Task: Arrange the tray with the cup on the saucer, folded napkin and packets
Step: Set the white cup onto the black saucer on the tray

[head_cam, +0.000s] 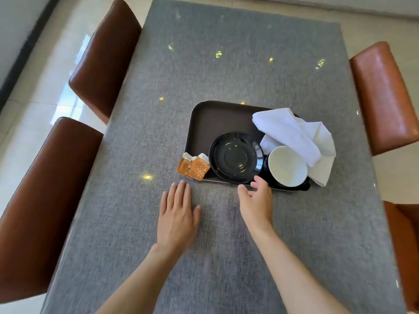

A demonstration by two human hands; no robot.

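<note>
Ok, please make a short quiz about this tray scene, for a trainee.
1. True or false: the cup stands on the saucer.
2. The white napkin is: A folded flat, B crumpled, C missing.
3. Where do the orange packets lie?

Key: 1 false, it stands beside the saucer. 2 B. 3 At the near left corner of the tray, partly over its edge.

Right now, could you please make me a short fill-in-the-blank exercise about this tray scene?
1. The saucer is ___, with nothing on it.
2. The cup stands ___ the saucer, not on it.
3. The napkin is ___ in colour.
4. The left hand lies flat on the ___.

Missing words: empty; beside; white; table
</note>
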